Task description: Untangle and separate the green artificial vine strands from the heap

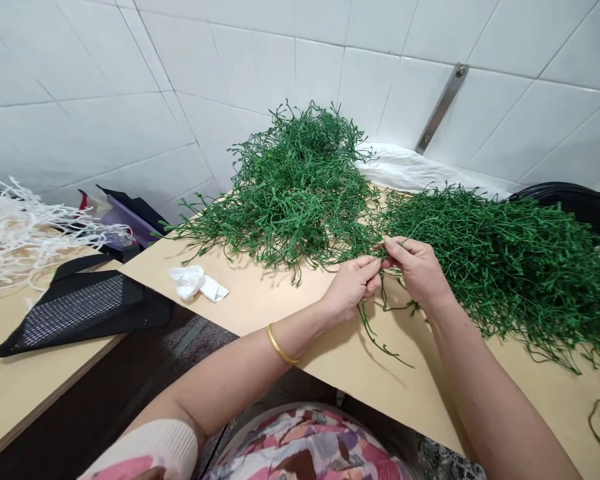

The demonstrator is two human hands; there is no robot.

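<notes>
My left hand (351, 288) is closed in a pinch on a thin green artificial plant stem (367, 325), whose lower end hangs below it over the table. Close beside it, my right hand (416, 268) pinches the upper part of what looks like the same stem; the fingertips of both hands almost meet and hide the exact join. Behind them rises a tall tangled heap of green stems (300, 193) with small knobbed tips. A second heap of green stems (515, 267) spreads to the right of my right hand.
The pale wooden table (275, 307) bears crumpled white tissue (193, 281) at left. On another table lie white strands (35, 227) and a black mesh piece (77, 310). A tiled wall (260, 60) with a metal bracket (443, 107) stands behind; a black round object (575, 200) sits at right.
</notes>
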